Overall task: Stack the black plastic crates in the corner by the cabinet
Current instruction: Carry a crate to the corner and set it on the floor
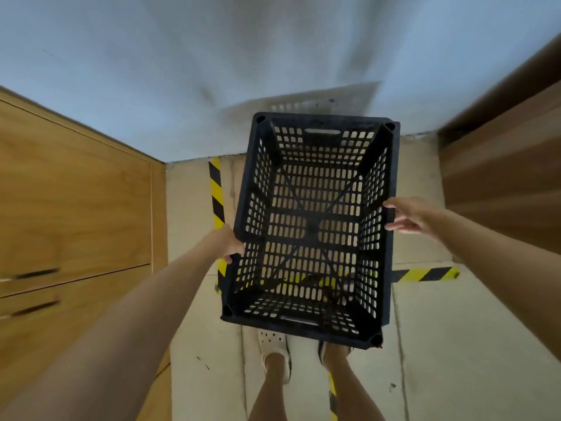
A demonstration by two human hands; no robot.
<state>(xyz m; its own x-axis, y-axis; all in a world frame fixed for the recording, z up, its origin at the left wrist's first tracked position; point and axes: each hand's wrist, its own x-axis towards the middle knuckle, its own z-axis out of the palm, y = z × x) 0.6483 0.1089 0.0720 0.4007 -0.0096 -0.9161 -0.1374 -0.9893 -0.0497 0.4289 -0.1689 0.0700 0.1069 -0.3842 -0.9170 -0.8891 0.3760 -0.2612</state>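
One black plastic crate (312, 226) with slotted walls and floor hangs in the air in front of me, open side up, above the floor near the wall. My left hand (230, 242) grips the middle of its left rim. My right hand (405, 215) holds the right rim, thumb over the edge and fingers spread beneath. The wooden cabinet (76, 192) stands to the left, meeting the pale blue wall (212, 71) at a corner. No other crate is in view.
Yellow-and-black hazard tape (216, 192) marks the floor left of the crate, with another strip (425, 274) to the right. A brown wooden unit (501, 165) stands at the right. My feet in white shoes (274, 344) show below the crate's near edge.
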